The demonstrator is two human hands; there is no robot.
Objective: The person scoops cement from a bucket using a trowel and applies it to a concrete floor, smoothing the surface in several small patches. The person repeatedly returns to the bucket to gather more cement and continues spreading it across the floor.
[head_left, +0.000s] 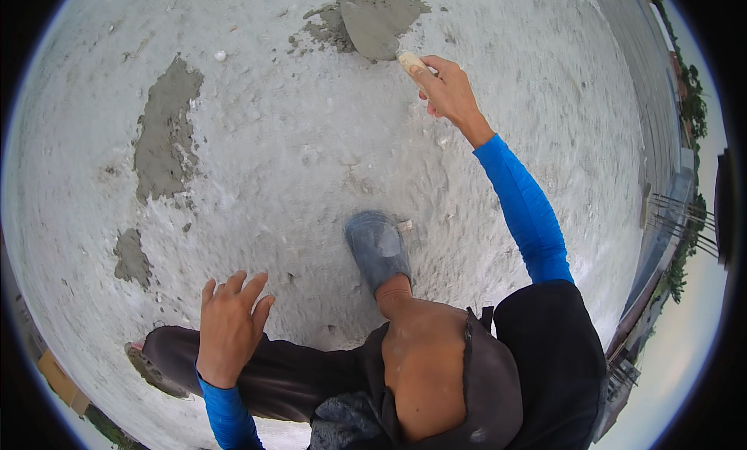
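My right hand (440, 88) grips the pale handle (411, 65) of a trowel at the upper middle. The trowel's mortar-coated blade (364, 26) rests in a patch of wet grey mortar (405, 10) on the rough, pale concrete surface (280, 138). My left hand (232, 321), at the lower left, hangs over my dark trouser leg, its fingers apart and holding nothing. More wet mortar (163, 131) is spread in a long patch at the left, with a smaller patch (134, 255) below it.
My foot in a grey rubber shoe (377, 247) stands on the concrete in the lower middle. Along the curved right rim are the slab's edge, protruding rebar (685, 220), green trees (691, 107) and sky. A tan object (62, 380) shows at the lower-left rim.
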